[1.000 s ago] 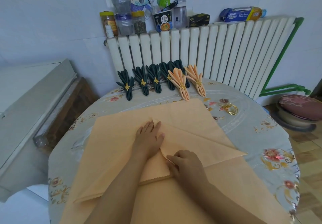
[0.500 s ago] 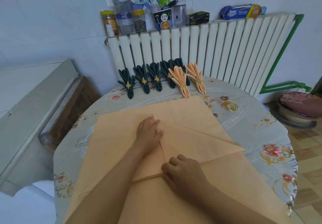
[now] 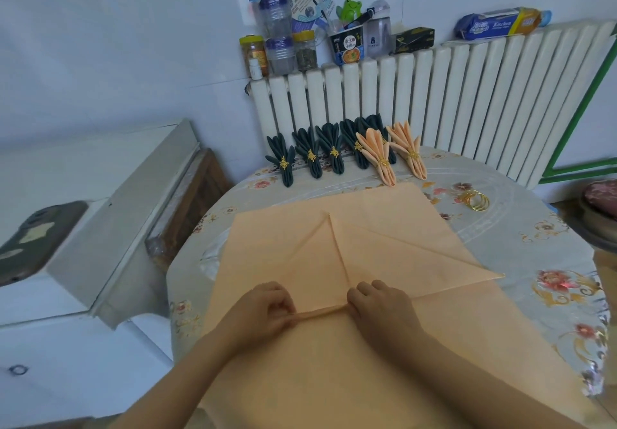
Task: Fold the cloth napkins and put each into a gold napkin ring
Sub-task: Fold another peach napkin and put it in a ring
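— The left hand (image 3: 263, 311) and right hand (image 3: 380, 305) both sit at the near edge of the folded peach napkin (image 3: 367, 255), fingers curled, each pinching a thin raised pleat of cloth that runs between them. What's that napkin resting on?

— More peach cloth. It lies on a stack of flat napkins (image 3: 334, 378) that covers the near half of the round table (image 3: 551, 261). Two of its corners are turned in to meet along a centre seam, and its right point reaches nearly to the stack's edge.

— So what could spoil this pleat?

— Picking up the sheet beneath, I'd say — same colour, same weave, easily pinched along with it. Pulling unevenly would also skew the pleat, and the turned-in flaps could spring open at the seam, since nothing pins them.

— And room to work?

— Forward there's a bare strip of tablecloth before the row of finished pieces: the dark green ringed napkins (image 3: 310, 154) and two peach ringed napkins (image 3: 394, 151), lined up just before the radiator (image 3: 434, 94). A careless shove forward could nudge them. The spare gold rings (image 3: 475, 200) lie to the right, apart from the cloth and within reach.

— The sides?

— On the left the stack nearly meets the table's rim, with a white cabinet (image 3: 100, 228) beyond; the right has more open table.
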The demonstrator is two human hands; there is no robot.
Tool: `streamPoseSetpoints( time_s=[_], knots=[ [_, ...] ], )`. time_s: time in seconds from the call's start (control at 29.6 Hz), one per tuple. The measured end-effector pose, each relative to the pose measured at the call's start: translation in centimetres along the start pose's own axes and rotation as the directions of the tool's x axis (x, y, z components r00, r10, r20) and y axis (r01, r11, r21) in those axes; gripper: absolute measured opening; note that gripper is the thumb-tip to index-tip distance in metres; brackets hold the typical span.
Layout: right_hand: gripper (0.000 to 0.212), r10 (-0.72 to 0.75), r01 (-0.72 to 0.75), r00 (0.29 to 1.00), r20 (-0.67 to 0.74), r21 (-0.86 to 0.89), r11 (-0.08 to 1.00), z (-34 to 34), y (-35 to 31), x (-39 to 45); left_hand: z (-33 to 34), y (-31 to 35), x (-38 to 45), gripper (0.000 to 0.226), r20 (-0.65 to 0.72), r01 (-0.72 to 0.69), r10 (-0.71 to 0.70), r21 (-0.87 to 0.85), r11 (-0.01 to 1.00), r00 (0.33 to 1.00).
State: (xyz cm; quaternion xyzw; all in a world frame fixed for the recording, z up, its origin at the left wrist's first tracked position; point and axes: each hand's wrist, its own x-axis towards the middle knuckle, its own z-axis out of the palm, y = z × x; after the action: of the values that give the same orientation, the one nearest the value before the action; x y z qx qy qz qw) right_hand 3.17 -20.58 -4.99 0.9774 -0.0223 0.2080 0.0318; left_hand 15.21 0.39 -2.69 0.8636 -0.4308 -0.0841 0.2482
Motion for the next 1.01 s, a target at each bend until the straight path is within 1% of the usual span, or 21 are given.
streamPoseSetpoints(
  time_s=[0.03, 0.07, 0.1, 0.17, 0.24, 0.3, 0.37, 0.44, 0.47, 0.54, 0.57, 0.61, 0.64, 0.68, 0.71, 0.74, 0.78, 0.81, 0.88, 0.95, 1.01],
  knots=[
    [0.035, 0.008, -0.008, 1.0, 0.001, -0.001, 1.0, 0.0, -0.3, -0.1, -0.4, 0.0, -0.1, 0.031, 0.006, 0.004, -0.004, 0.018, 1.0, 1.0],
    [0.034, 0.022, -0.022, 1.0, 0.001, -0.001, 1.0, 0.3, -0.1, -0.3, -0.7, 0.3, 0.4, 0.03, 0.05, -0.006, 0.003, 0.063, 0.998, 0.999],
    [0.033, 0.04, -0.04, 0.999, 0.012, 0.007, 0.999, 0.1, -0.2, -0.2, -1.1, 0.7, 0.6, 0.026, 0.105, -0.027, 0.012, 0.142, 0.989, 0.994],
    [0.031, 0.053, -0.053, 0.998, 0.029, 0.026, 0.998, -0.5, -0.8, -0.2, -2.2, 1.6, 1.2, 0.022, 0.199, -0.066, -0.001, 0.331, 0.941, 0.98],
    [0.03, 0.06, -0.063, 0.997, 0.038, 0.105, 0.992, -1.1, -1.2, 0.1, -3.2, 2.4, 2.3, 0.024, 0.239, -0.071, -0.043, 0.446, 0.892, 0.97],
    [0.031, 0.092, -0.11, 0.99, 0.107, 0.183, 0.977, -1.2, -1.3, 0.4, -4.1, 3.5, 4.1, 0.026, 0.246, -0.085, -0.06, 0.537, 0.839, 0.967],
    [0.024, 0.125, -0.131, 0.991, 0.052, 0.126, 0.983, -1.3, -1.3, 0.6, -4.4, 4.4, 6.5, 0.026, 0.233, -0.151, -0.008, 0.654, 0.742, 0.973],
    [0.032, 0.176, -0.177, 0.984, 0.026, 0.102, 0.979, -0.7, -1.3, 0.8, -4.2, 5.1, 9.0, 0.025, 0.229, -0.222, 0.077, 0.718, 0.659, 0.97],
    [0.034, 0.207, -0.206, 0.978, 0.008, 0.106, 0.973, -0.6, -1.5, 0.8, -3.8, 5.3, 9.5, 0.022, 0.212, -0.249, 0.137, 0.726, 0.641, 0.968],
    [0.033, 0.259, -0.255, 0.966, -0.018, 0.117, 0.96, -0.3, -1.6, 0.9, -2.3, 4.3, 11.2, 0.01, 0.089, -0.32, 0.354, 0.663, 0.676, 0.931],
    [0.03, 0.274, -0.268, 0.961, -0.036, 0.12, 0.956, 0.0, -1.5, 1.0, -1.6, 3.7, 11.9, 0.006, 0.006, -0.319, 0.402, 0.62, 0.717, 0.916],
    [0.026, 0.296, -0.288, 0.953, -0.061, 0.124, 0.95, 0.1, -1.5, 1.0, -1.0, 3.4, 12.3, 0.011, -0.101, -0.262, 0.383, 0.57, 0.779, 0.918],
    [0.023, 0.323, -0.311, 0.943, -0.084, 0.133, 0.941, 0.4, -1.4, 1.0, -0.4, 3.1, 12.8, 0.022, -0.211, -0.152, 0.286, 0.491, 0.858, 0.935],
    [0.024, 0.351, -0.335, 0.932, -0.094, 0.156, 0.929, 0.7, -1.3, 1.1, 0.2, 2.9, 13.3, 0.032, -0.304, 0.005, 0.112, 0.358, 0.934, 0.946],
    [0.026, 0.367, -0.346, 0.924, -0.105, 0.176, 0.921, 0.7, -1.6, 0.9, 0.4, 2.6, 13.0, 0.039, -0.367, 0.193, -0.109, 0.202, 0.96, 0.924],
    [0.026, 0.377, -0.35, 0.917, -0.133, 0.187, 0.918, 1.0, -1.5, 0.9, 0.8, 2.3, 13.4, 0.043, -0.38, 0.341, -0.299, 0.045, 0.939, 0.875],
    [0.026, 0.381, -0.352, 0.913, -0.146, 0.191, 0.916, 1.3, -1.4, 0.8, 1.1, 1.9, 13.9, 0.045, -0.339, 0.43, -0.433, -0.089, 0.898, 0.835],
    [0.025, 0.378, -0.348, 0.912, -0.158, 0.189, 0.918, 1.3, -1.6, 0.8, 1.2, 1.6, 13.9, 0.043, -0.284, 0.469, -0.5, -0.176, 0.866, 0.818],
    [0.024, 0.379, -0.348, 0.906, -0.187, 0.177, 0.921, 2.1, -1.1, 1.0, 2.1, 0.8, 15.0, 0.034, -0.231, 0.47, -0.518, -0.233, 0.851, 0.823],
    [0.022, 0.378, -0.348, 0.906, -0.191, 0.177, 0.921, 1.8, -1.3, 1.1, 2.1, 0.9, 15.2, 0.025, -0.266, 0.434, -0.522, -0.326, 0.84, 0.81],
    [0.021, 0.377, -0.343, 0.902, -0.21, 0.182, 0.922, 1.8, -1.4, 1.0, 2.0, 1.0, 15.6, 0.022, -0.308, 0.4, -0.534, -0.404, 0.823, 0.788]
  ],
)
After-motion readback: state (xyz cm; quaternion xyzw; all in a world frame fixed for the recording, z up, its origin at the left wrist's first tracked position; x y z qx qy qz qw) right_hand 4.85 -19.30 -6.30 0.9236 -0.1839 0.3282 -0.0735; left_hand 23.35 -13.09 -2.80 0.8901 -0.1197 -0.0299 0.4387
